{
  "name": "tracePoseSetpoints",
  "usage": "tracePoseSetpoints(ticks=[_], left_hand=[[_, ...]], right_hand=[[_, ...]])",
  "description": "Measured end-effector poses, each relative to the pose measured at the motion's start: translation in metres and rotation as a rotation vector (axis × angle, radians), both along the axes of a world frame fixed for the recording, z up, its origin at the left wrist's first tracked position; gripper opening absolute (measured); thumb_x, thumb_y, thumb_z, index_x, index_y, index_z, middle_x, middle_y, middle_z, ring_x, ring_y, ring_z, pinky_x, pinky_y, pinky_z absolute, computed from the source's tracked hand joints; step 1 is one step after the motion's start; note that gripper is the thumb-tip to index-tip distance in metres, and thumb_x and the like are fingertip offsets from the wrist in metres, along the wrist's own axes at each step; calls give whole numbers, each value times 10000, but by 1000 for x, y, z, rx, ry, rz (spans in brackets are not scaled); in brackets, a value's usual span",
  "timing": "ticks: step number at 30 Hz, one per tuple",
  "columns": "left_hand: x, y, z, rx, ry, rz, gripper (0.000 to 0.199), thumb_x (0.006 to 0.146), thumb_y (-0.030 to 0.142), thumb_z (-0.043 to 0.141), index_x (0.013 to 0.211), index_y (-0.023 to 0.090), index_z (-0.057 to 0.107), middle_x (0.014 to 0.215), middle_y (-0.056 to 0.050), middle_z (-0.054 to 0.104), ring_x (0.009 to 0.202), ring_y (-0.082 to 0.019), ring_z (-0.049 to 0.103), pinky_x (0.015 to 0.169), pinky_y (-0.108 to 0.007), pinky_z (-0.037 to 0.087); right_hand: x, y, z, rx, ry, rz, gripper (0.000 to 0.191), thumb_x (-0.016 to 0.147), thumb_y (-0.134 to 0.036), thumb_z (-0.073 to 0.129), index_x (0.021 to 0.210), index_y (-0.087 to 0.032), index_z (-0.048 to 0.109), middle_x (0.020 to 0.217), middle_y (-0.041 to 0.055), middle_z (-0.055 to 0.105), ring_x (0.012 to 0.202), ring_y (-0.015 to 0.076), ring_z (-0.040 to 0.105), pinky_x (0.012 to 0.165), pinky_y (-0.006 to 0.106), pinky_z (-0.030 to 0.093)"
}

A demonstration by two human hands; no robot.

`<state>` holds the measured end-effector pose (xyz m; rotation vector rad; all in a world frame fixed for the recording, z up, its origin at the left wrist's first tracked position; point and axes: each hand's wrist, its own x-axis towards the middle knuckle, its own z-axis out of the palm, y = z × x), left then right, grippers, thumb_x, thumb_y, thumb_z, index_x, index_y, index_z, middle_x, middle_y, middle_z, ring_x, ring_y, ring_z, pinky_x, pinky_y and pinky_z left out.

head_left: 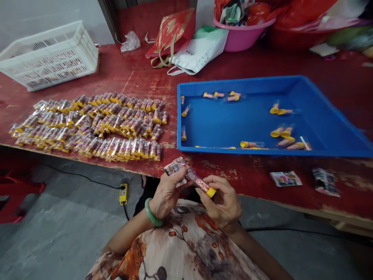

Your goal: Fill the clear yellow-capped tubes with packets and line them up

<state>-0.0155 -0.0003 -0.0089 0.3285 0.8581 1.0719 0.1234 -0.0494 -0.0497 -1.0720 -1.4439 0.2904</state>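
My left hand [169, 192], with a green bangle at its wrist, is closed on a small printed packet [175, 166], thumb on top. My right hand [223, 200] is closed around a clear plastic tube [200, 182] with a yellow cap at its lower end and red-and-white print. The tube's far end meets the fingers of my left hand; whether they grip it too is unclear. Beyond my hands lies a blue tray [215, 124] with several similar yellow-capped tubes scattered along its sides. To the left, many wrapped yellow-capped tubes [116, 120] lie in packed rows on the red table [151, 83].
Two printed packets, one flat [286, 179] and one crumpled [325, 182], lie near the table's front edge. At the back stand a white crate [55, 58], a red bag [175, 33], a white bag [201, 50] and a pink basin [241, 37]. A yellow power strip [123, 193] is below.
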Motion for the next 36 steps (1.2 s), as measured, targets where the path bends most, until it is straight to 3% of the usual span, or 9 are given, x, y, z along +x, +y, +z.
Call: tracePoseSetpoints(ticks=[4, 10, 14, 17, 22, 25, 32, 36], left_hand=[[-2, 1, -4, 47, 11, 50, 332, 594, 295, 869, 825, 143, 686, 789, -12, 686, 696, -139, 642, 662, -263, 555], [-5, 5, -8, 7, -43, 26, 339, 602, 300, 867, 852, 154, 690, 817, -17, 700, 689, -141, 651, 645, -272, 571], [-4, 6, -7, -8, -35, 2, 333, 608, 315, 863, 831, 136, 694, 778, -27, 699, 649, -138, 652, 645, -273, 570], [-2, 9, -8, 1, -24, 9, 311, 613, 307, 861, 815, 138, 695, 773, -21, 696, 666, -136, 650, 669, -273, 564], [0, 14, -15, 14, -25, 30, 299, 666, 282, 832, 896, 141, 703, 905, -41, 709, 798, -153, 657, 743, -282, 555], [-1, 15, -18, -15, -23, 36, 283, 666, 271, 832, 884, 153, 695, 880, -18, 701, 786, -148, 649, 745, -298, 560], [1, 16, -18, -53, -21, 10, 319, 626, 280, 856, 864, 163, 680, 848, -6, 701, 724, -133, 654, 715, -271, 552], [2, 16, -16, -57, -11, -8, 338, 601, 293, 868, 846, 163, 675, 804, 2, 692, 672, -123, 645, 680, -261, 545]], right_hand=[[-3, 1, 3, 62, -112, -70, 428, 730, -61, 713, 1080, -232, 536, 991, 50, 629, 855, 185, 643, 727, 335, 556], [-2, 3, 6, 29, -88, -69, 328, 762, -138, 703, 1025, -231, 530, 968, 54, 632, 837, 197, 652, 710, 357, 568], [1, 5, 10, 91, -256, -140, 359, 751, -121, 719, 1040, -239, 540, 973, 53, 653, 839, 195, 672, 709, 331, 580], [3, 6, 11, 180, -373, -119, 437, 726, -76, 729, 1081, -252, 544, 1012, 54, 662, 860, 192, 679, 725, 319, 585], [4, 13, 3, -56, 15, 5, 317, 767, -123, 695, 1028, -228, 548, 960, 58, 635, 839, 195, 649, 713, 350, 568], [3, 18, -2, -91, 180, 19, 300, 753, -113, 703, 1004, -206, 565, 934, 57, 627, 840, 191, 633, 707, 338, 556], [2, 20, -7, -39, 164, -41, 319, 746, -122, 704, 1014, -218, 559, 960, 58, 632, 863, 202, 638, 710, 361, 564], [6, 19, -6, -3, 40, -31, 353, 751, -102, 700, 1043, -237, 554, 999, 54, 640, 870, 199, 650, 719, 363, 572]])
